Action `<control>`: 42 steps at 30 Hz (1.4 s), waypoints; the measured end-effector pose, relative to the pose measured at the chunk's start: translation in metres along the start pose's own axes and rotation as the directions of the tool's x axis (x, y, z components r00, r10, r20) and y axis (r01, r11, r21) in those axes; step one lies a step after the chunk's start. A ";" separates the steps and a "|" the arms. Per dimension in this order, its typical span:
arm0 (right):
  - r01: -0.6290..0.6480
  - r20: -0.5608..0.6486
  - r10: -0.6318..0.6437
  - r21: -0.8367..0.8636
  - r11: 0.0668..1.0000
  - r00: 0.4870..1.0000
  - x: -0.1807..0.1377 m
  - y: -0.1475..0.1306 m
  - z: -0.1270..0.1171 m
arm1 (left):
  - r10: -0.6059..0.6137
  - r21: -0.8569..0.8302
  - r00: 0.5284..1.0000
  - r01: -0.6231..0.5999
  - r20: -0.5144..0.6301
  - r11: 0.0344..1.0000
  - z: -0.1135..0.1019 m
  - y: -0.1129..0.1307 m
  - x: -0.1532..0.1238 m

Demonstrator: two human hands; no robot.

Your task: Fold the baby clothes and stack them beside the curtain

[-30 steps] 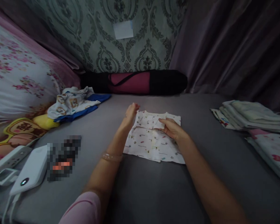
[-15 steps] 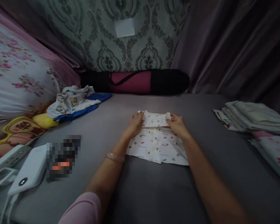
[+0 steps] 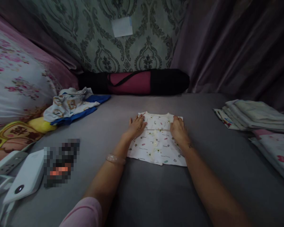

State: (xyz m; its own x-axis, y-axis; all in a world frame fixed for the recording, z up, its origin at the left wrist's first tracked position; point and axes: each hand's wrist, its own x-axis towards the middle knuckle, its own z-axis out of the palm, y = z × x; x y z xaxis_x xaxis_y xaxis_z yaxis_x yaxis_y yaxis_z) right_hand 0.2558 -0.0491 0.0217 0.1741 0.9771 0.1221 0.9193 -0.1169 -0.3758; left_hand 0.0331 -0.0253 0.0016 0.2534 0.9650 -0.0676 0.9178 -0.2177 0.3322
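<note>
A small white baby shirt [image 3: 156, 143] with a fine print lies spread on the grey sheet, its upper part folded over so that an edge runs across the middle. Flat on its upper left corner rests my left hand [image 3: 135, 126], fingers spread. My right hand [image 3: 179, 130] presses on the upper right side, fingers laid over the cloth and partly hidden by the back of the hand. Neither hand lifts the fabric.
Folded cloths [image 3: 255, 115] are stacked at right, with a pink-and-white garment [image 3: 278, 154] nearer. Crumpled clothes [image 3: 72, 105] lie at left, near a white power bank [image 3: 26, 176] and a power strip [image 3: 8, 165]. A long black-and-red bag [image 3: 130, 82] lies along the wall.
My right hand has gone from pinching the shirt's upper right edge to lying on top of it. That corner is now spread out flatter. The view has shifted slightly.
</note>
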 end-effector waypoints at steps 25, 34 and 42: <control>0.416 0.220 -0.388 -0.097 0.904 0.895 -0.013 -0.021 0.023 | 0.080 0.195 0.992 -0.059 -0.098 0.979 0.018 0.044 0.002; 0.243 0.174 -0.216 -0.158 0.957 0.961 -0.005 -0.007 0.033 | -0.039 0.151 0.991 0.059 -0.132 0.987 0.020 0.031 0.003; 0.080 0.024 -0.077 -0.191 0.978 0.997 0.003 0.008 0.017 | -0.102 0.118 0.987 0.117 -0.125 0.986 0.001 0.027 -0.001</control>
State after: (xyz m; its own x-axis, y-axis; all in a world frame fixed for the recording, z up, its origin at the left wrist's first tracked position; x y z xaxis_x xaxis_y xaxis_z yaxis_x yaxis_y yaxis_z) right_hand 0.2574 -0.0445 0.0036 0.0946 0.9872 0.1283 0.9806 -0.0702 -0.1828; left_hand 0.0574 -0.0324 0.0096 0.1182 0.9928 0.0170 0.9708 -0.1192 0.2083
